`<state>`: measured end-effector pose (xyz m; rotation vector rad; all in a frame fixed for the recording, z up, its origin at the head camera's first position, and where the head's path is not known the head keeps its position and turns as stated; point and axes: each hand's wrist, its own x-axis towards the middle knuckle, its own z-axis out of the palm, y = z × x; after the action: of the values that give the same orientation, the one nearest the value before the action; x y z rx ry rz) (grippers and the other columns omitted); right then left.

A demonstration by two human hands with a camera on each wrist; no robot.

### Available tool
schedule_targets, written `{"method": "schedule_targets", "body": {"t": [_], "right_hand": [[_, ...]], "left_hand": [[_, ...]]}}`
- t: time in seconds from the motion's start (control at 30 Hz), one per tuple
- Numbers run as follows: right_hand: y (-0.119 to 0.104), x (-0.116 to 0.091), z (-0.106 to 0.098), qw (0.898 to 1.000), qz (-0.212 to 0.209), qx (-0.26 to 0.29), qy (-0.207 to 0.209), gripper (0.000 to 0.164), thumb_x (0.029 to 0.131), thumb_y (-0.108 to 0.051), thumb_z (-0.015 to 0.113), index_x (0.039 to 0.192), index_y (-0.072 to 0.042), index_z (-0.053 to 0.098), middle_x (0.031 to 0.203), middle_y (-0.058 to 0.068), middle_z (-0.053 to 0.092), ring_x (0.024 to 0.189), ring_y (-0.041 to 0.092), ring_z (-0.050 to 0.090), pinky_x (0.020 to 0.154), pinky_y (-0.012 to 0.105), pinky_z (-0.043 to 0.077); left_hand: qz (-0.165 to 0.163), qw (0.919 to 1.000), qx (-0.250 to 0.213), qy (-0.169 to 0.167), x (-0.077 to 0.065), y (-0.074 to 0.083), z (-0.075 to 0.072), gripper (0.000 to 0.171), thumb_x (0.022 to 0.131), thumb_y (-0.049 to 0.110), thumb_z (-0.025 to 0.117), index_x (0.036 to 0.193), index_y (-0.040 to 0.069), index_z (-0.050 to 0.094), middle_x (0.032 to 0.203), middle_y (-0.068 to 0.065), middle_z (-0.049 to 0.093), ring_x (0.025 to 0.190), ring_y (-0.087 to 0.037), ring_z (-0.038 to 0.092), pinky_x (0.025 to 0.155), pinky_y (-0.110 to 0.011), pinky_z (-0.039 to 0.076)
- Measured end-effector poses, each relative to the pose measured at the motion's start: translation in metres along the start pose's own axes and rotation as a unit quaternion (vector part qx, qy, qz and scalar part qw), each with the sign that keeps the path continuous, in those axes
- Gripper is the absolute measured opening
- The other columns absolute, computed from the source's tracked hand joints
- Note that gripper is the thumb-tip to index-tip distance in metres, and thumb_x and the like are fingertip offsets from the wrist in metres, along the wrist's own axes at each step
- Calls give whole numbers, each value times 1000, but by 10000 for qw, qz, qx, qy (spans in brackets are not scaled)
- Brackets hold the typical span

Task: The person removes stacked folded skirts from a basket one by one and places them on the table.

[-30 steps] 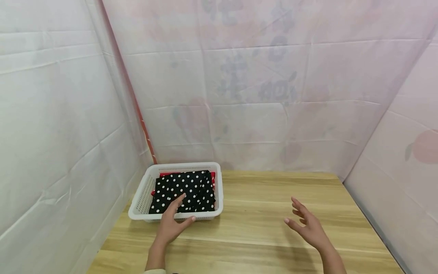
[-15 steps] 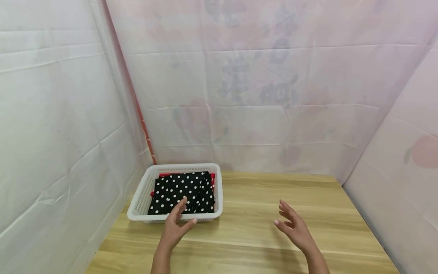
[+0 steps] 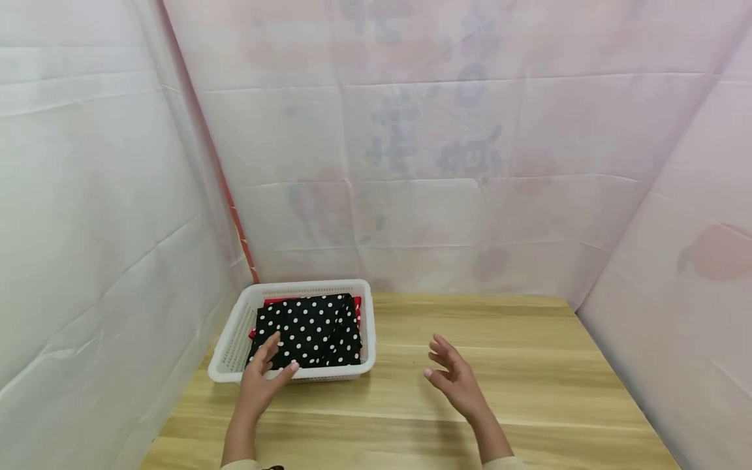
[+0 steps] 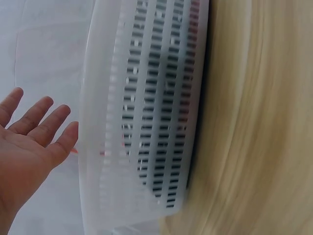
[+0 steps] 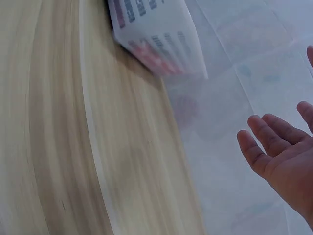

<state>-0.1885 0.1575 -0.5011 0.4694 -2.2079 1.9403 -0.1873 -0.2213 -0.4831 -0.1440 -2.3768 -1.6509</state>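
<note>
A white plastic basket (image 3: 367,326) with slotted walls stands at the left back of the table. Inside lies a folded black cloth with white polka dots (image 3: 311,326), on top of red fabric (image 3: 358,307) that peeks out at its edges. My left hand (image 3: 258,385), fingers spread and holding nothing, overlaps the basket's near left rim in the head view. In the left wrist view its fingers (image 4: 49,127) are right by the rim. To the right of the basket, my right hand (image 3: 461,385) hovers over the table, relaxed and holding nothing.
The wood-grain table (image 3: 470,326) extends right of the basket and toward the front. Pale printed curtains enclose it: a back one (image 3: 423,215), a left one (image 3: 106,228) close to the basket and a right one (image 3: 675,294).
My right hand has moved left, closer to the basket. The left hand has shifted left along the basket's near rim. The basket and cloth stay put; the head view turns slightly.
</note>
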Motion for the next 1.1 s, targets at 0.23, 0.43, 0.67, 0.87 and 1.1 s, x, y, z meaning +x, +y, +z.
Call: {"method": "schedule_targets", "body": {"t": [0.23, 0.43, 0.67, 0.87, 1.1], "right_hand": [[5, 19, 32, 9970, 211, 661, -350, 61, 88, -1, 61, 142, -5, 34, 135, 23, 41, 121, 41, 41, 89, 29, 45], [0, 35, 46, 9918, 444, 979, -689, 60, 90, -5, 60, 143, -3, 32, 137, 24, 39, 123, 41, 40, 92, 36, 44], [-13, 58, 57, 9858, 776, 728, -1302, 64, 89, -6, 62, 144, -3, 29, 138, 28, 35, 122, 44, 38, 94, 44, 42], [-32, 70, 68, 9714, 1081, 731, -1983, 68, 89, -7, 61, 146, -1, 23, 139, 34, 29, 122, 48, 36, 94, 51, 39], [-17, 93, 84, 9608, 1665, 296, -2197, 71, 87, -16, 63, 145, 0, 24, 125, 31, 45, 108, 40, 52, 84, 49, 47]], "left_hand": [[-250, 9996, -67, 121, 7, -11, -26, 73, 85, 16, 69, 146, 9, 29, 145, -18, 31, 130, -34, 29, 102, -53, 26], [-501, 9987, 33, 103, 17, -25, -38, 77, 87, 24, 67, 148, 12, 22, 147, -16, 28, 132, -35, 25, 103, -54, 24], [-910, 9948, 384, -249, 38, -27, -41, 83, 86, 37, 66, 149, 13, 17, 148, -19, 22, 133, -40, 20, 102, -56, 25], [-1214, 9876, 727, -676, 53, -28, -46, 89, 86, 47, 61, 150, 14, 10, 150, -23, 15, 134, -44, 15, 100, -59, 25], [-1303, 9837, 916, -831, 74, -24, -54, 88, 87, 51, 57, 150, 11, 11, 149, -24, 16, 132, -44, 20, 100, -59, 27]]}}
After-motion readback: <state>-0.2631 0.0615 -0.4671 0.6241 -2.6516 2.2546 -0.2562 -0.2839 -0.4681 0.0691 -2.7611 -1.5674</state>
